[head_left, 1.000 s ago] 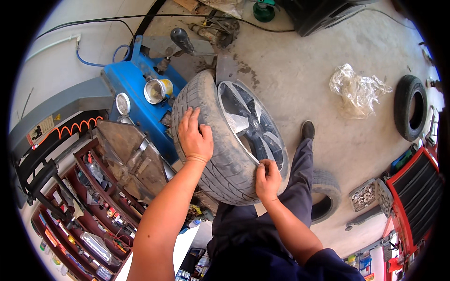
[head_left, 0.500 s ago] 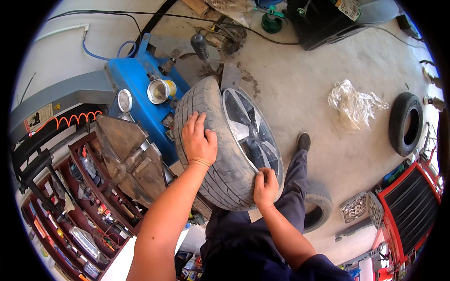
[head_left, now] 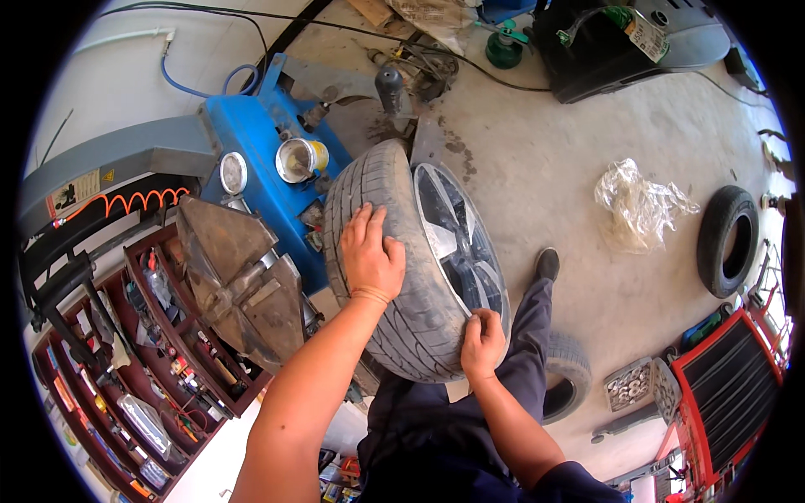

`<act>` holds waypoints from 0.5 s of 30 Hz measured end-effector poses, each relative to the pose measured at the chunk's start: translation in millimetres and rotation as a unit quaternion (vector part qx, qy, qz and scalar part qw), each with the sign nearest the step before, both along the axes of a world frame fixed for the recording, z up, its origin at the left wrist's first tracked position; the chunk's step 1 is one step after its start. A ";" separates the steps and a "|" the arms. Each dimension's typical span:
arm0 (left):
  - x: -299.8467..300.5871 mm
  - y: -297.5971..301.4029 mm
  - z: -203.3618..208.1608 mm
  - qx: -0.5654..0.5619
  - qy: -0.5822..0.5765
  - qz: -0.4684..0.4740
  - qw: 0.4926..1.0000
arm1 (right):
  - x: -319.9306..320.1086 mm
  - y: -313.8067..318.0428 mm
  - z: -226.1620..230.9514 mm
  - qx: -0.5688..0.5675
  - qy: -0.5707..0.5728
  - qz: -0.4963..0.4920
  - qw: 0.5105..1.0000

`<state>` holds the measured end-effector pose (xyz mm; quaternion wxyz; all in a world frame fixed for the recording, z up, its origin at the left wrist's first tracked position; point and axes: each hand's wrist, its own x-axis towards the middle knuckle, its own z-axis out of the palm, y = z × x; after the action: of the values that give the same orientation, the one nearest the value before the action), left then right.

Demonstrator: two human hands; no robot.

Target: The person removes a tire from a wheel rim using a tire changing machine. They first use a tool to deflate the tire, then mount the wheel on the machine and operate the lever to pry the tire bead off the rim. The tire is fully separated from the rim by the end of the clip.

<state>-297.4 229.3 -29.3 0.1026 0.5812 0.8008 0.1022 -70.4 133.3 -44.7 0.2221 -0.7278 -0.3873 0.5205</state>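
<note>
A car wheel (head_left: pixel 398 323), a black tyre on a dark and silver alloy rim (head_left: pixel 457 226), stands tilted in front of my legs beside the blue machine. My left hand (head_left: pixel 374 253) lies on the tyre's tread and shoulder, its fingers stretched out and the thumb apart. At the near right side of the wheel, my right hand (head_left: pixel 483 342) is closed on the edge where tyre and rim meet, with the fingers curled and partly hidden. The wheel's lower side is out of sight.
The blue tyre machine (head_left: pixel 251 138) stands left, with a round tub (head_left: pixel 300 159) on it and a rusty metal turntable (head_left: pixel 243 281) nearby. A tool shelf (head_left: pixel 147 369) is lower left. Clear plastic sheeting (head_left: pixel 637 205), loose tyres (head_left: pixel 713 243) and a red-framed rack (head_left: pixel 729 394) stand right.
The whole view has shifted slightly, so most things sit a little further right and lower. Both hands keep about the same places on the wheel.
</note>
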 end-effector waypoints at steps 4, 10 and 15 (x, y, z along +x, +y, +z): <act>-2.0 0.8 -2.3 -0.001 -0.009 0.009 1.000 | 1.2 18.6 6.8 0.068 -0.056 0.047 0.995; -10.2 -13.3 -10.6 -0.028 0.017 -0.037 0.999 | -13.3 2.1 -32.0 -0.031 0.037 0.094 0.994; -2.5 -16.7 -13.4 -0.048 0.002 -0.042 0.998 | -5.9 -2.6 -34.6 -0.093 0.031 0.000 0.995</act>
<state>-299.8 212.6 -42.7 0.1331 0.6088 0.7799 0.0584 -76.3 130.7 -79.3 0.1650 -0.7288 -0.3300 0.5768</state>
